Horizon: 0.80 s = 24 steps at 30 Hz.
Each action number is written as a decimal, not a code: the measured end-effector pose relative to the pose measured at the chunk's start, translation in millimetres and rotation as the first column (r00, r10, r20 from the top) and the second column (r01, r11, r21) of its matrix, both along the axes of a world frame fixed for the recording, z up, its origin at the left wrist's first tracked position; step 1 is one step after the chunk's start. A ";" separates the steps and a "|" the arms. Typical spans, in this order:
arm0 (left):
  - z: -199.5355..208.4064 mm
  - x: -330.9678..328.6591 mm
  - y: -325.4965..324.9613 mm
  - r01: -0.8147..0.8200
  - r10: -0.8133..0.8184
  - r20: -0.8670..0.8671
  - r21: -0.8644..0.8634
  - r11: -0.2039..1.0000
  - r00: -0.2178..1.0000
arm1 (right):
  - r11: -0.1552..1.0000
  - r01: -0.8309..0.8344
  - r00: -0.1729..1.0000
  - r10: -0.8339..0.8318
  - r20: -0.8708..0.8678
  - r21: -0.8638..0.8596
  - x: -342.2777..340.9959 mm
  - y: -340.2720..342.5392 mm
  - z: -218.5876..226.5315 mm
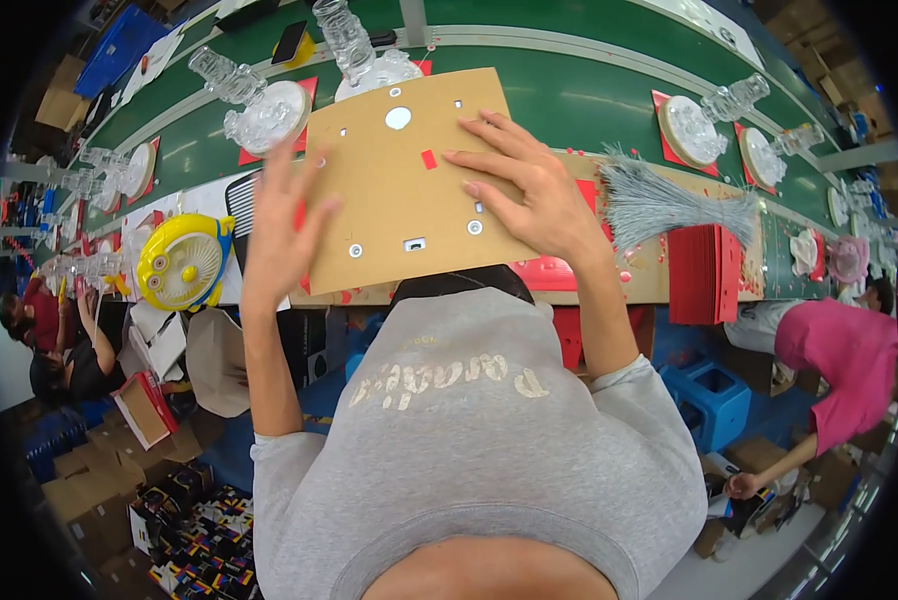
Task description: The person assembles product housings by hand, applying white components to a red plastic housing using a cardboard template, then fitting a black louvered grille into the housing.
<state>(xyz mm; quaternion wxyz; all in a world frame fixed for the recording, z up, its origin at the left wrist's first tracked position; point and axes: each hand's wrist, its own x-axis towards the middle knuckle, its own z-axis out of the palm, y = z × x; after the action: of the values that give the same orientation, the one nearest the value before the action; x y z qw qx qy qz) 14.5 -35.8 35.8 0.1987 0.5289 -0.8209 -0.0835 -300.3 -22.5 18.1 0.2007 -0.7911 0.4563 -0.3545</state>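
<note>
In front of me lies a tan cardboard panel (pixel 379 195), slightly tilted, with a round hole, several small cutouts and metal-rimmed eyelets. A small red rectangle (pixel 429 159) shows near its middle; whether it is a patch or an opening I cannot tell. My right hand (pixel 534 190) rests flat on the panel's right side, fingers spread. At the left edge is my left hand (pixel 287 225), blurred by motion, its fingers apart and holding nothing I can see. To the right lie a bundle of thin silver wire ties (pixel 669 200) and a stack of red cards (pixel 704 275).
A yellow fan (pixel 181 262) stands left of the panel. Clear stacked ornaments on round bases (pixel 274 115) line the green bench (pixel 569 105). A phone (pixel 290 43) sits at the back. Blue stools (pixel 709 400) and a person in pink (pixel 839 355) are at right.
</note>
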 end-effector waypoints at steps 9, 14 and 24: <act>35.6 -55.3 41.3 0.217 -0.211 -0.097 0.060 0.974 0.973 | 0.992 0.124 0.992 -0.124 -0.008 -0.029 6.5 6.3 -5.1; 25.0 -86.4 48.5 0.312 -0.329 0.121 0.142 0.939 0.936 | 0.951 0.310 0.950 -0.309 -0.048 0.012 13.8 16.2 0.7; 9.5 -107.2 59.2 0.199 -0.210 0.131 0.095 0.975 0.969 | 0.338 0.899 0.438 -0.644 -0.627 0.280 -153.2 24.1 -183.9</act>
<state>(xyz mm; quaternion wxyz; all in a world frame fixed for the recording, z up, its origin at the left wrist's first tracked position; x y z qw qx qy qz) -92.7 23.4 45.2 0.1092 0.4537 -0.8789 -0.0993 -453.4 1.6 -165.8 0.1324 -0.4159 0.8967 -0.0741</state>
